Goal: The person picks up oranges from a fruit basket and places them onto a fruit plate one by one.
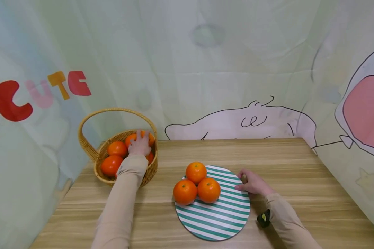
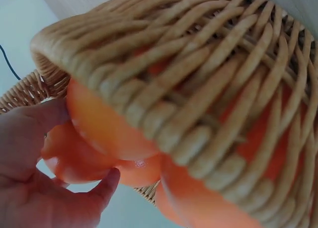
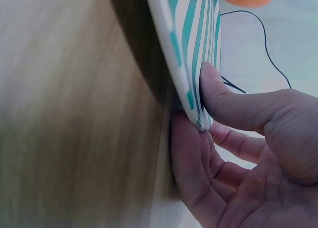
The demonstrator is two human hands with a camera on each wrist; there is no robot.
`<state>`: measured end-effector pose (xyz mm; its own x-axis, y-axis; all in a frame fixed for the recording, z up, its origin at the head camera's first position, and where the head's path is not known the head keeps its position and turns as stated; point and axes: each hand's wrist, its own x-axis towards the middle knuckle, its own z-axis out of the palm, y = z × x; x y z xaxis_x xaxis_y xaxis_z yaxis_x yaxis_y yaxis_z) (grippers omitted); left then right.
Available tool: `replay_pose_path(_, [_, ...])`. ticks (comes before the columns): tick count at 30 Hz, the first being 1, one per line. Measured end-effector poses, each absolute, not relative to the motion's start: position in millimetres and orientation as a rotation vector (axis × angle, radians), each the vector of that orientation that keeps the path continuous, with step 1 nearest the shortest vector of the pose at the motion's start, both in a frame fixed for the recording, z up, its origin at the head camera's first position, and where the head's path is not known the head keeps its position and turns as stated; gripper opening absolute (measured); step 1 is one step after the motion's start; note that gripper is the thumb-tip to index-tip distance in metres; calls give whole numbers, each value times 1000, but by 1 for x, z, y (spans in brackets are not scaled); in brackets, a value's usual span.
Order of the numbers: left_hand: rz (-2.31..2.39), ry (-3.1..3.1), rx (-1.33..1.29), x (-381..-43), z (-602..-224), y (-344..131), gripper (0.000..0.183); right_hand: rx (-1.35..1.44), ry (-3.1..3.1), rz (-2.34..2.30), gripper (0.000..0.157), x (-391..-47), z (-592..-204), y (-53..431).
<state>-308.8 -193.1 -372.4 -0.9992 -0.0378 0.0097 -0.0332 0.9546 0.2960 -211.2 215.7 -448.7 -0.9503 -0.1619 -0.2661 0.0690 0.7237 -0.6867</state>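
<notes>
My left hand [image 1: 139, 145] reaches into a wicker basket [image 1: 149, 174] of several oranges [image 1: 117, 149]. In the left wrist view, the thumb and fingers bend around an orange [image 2: 74, 156] beneath the rim; another orange [image 2: 107, 121] touches the index finger. On the right, my right hand [image 1: 255, 183] pinches the edge of a round green-and-white striped board [image 1: 225, 214]. The right wrist view shows the thumb on its top face and fingers underneath, with that edge slightly off the table. Three oranges [image 1: 196, 172] sit together on the board's far left part.
The basket's tall arched handle [image 1: 118, 110] rises over its opening. A wooden table [image 1: 162, 221] carries everything. Printed curtains [image 1: 224, 86] hang along the table's back and both sides. A dark wrist device [image 1: 264, 218] is on the right sleeve.
</notes>
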Motion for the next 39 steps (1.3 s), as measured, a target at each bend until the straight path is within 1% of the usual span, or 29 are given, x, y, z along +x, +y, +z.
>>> replay_pose_path(9, [-490, -3061, 118, -311, -376, -197, 71, -76, 2620, -1068, 33, -212, -449, 213])
replay_pose_path(22, [-505, -3037, 149, -306, -375, -210, 73, -81, 2620, -1051, 33, -212, -448, 209])
replay_pose_path(28, [-767, -2934, 152, -295, -371, -217, 81, -109, 2618, -1062, 33, -212, -447, 211])
replay_pose_path(39, [-969, -2721, 98, -255, -364, -212, 76, -140, 2617, -1069, 33, -210, -448, 216])
